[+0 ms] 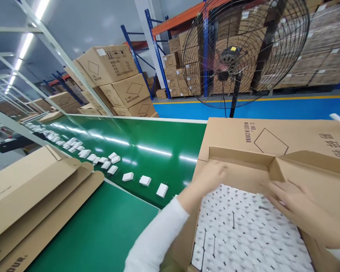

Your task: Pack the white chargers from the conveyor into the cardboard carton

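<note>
Rows of white plug adapters (243, 230) fill most of an open cardboard tray (240, 155), with bare cardboard at its far end. My left hand (211, 175) is over the tray's far left part, its fingers bent and smeared by motion; whether it holds anything is hidden. Above the right side of the packed adapters, my right hand (289, 194) has its fingers reaching inward, also blurred, and what is beneath them cannot be made out. Loose white adapters (145, 180) lie in a line on the green conveyor belt (147, 143), left of the tray.
A large carton (232, 132) lies under and behind the tray. Flat folded cardboard (45, 192) is stacked at the left. A big black fan (226, 64) stands beyond the belt, with stacked cartons (124, 88) and shelving behind.
</note>
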`<state>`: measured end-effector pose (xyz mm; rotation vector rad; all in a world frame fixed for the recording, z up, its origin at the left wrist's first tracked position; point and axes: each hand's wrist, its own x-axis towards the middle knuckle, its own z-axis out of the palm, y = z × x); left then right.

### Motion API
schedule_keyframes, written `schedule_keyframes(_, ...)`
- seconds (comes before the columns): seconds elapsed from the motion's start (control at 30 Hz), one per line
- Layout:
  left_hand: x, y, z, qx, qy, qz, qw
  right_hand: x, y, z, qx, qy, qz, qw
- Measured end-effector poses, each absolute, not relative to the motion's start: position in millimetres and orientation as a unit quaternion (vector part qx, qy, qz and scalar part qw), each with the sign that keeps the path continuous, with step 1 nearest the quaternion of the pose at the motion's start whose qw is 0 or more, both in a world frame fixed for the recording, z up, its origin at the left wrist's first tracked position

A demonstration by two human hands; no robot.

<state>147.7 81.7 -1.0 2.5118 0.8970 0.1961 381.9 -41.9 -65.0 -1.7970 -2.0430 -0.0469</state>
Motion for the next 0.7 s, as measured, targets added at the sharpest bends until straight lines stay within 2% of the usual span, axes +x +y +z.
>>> schedule_keyframes(0.13,45,84,-8,0.822,0.566,-0.036,0.061,294,-7,-39,-0.564,-0.807,-0.008,0.176)
schedule_keyframes(0.23,-1,72,-37,0.759,0.646,-0.080,-0.014,208,19,-32,-0.518,-0.847,0.020,0.116)
schedule_keyframes(0.37,-25,64,-71,0.755,0.651,-0.068,0.044,118,34,-58,-0.510,-0.857,0.032,0.062)
schedule_keyframes(0.5,-41,76,-70,0.762,0.639,-0.030,0.105,92,43,-87,-0.506,-0.861,0.046,0.014)
schedule_keyframes(0.6,-56,90,-62,0.674,0.733,0.023,0.095,99,73,-79,-0.502,-0.862,0.066,0.018)
schedule_keyframes(0.7,-68,105,-64,0.599,0.794,0.037,0.096,89,125,-49,-0.500,-0.861,0.074,0.067)
